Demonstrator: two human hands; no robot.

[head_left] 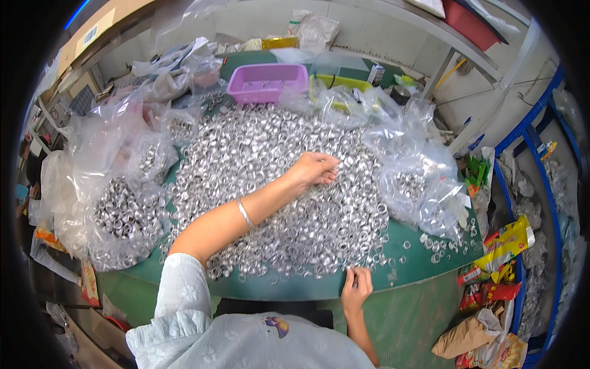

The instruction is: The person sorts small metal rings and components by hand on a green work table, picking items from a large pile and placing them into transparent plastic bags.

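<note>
A broad heap of small silver metal rings (276, 141) covers the middle of the green table (409, 264). My left arm, with a silver bangle (245, 214) on it, reaches across the heap. At its end my left hand (314, 168) is over the rings, fingers curled and pressed together; what they hold, if anything, is hidden. By the table's front edge, at the near side of the heap, my right hand (357, 289) is closed with thumb and forefinger pinched. Anything in that pinch is too small to name.
Clear plastic bags of rings flank the heap, a left bag (126, 212) and a right bag (412, 184). Behind it stand a purple basin (268, 84) and a yellow-green tray (341, 82). Snack packets (507, 246) hang near a blue rack (522, 138) at the right.
</note>
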